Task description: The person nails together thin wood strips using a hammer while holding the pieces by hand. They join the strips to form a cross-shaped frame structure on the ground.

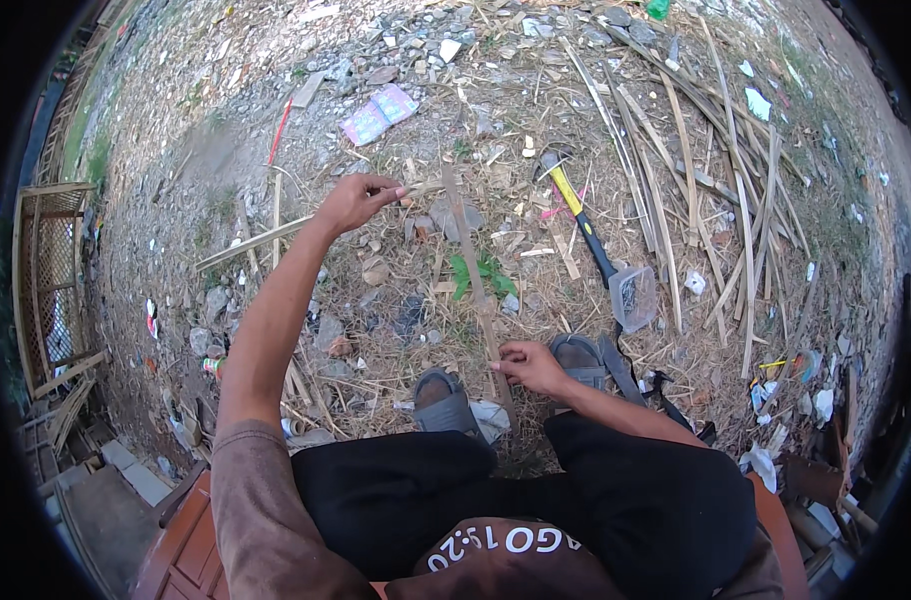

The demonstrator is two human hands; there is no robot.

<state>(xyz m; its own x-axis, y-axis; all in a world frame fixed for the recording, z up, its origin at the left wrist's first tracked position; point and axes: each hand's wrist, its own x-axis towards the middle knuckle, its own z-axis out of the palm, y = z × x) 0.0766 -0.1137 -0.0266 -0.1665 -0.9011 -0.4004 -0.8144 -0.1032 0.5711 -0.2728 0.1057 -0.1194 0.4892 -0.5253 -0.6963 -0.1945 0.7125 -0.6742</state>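
My left hand (361,203) is closed on a thin wooden strip (261,243), which runs from the left through the fingers. The strip's far end meets the upper part of a longer wooden strip (468,240), roughly at a right angle. That longer strip lies between my feet and points away from me. Near its lower end, my right hand (532,367) pinches its edge between thumb and fingers. A claw hammer (579,210) with a yellow and black handle lies to the right. Beside its handle end is a clear plastic tub (632,298) with small dark pieces, probably nails, inside.
Several long wooden strips (691,170) lie scattered at the right. A finished-looking lattice panel (54,285) stands at the far left. My sandals (446,402) rest on ground strewn with stones, wood scraps and litter. A printed plastic packet (380,114) lies farther off, near a red stick (280,130).
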